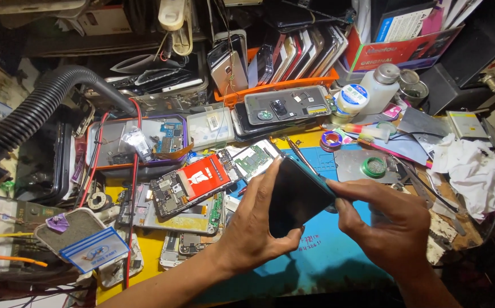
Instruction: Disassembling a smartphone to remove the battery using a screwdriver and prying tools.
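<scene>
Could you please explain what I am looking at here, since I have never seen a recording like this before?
This is a single view from a camera worn on a person's head, looking down at their own two bare hands over a crowded repair bench. The left hand grips a dark, flat, glossy-screened smartphone from below, tilted upward. The right hand pinches the phone's upper right edge with its fingertips. Beneath them lies a blue work mat. To the left sits an opened phone with a red battery and bare circuit boards. Behind stand an orange tray of stacked phones, a white plastic bottle and a black ribbed hose. A crumpled white cloth lies at the right.
</scene>
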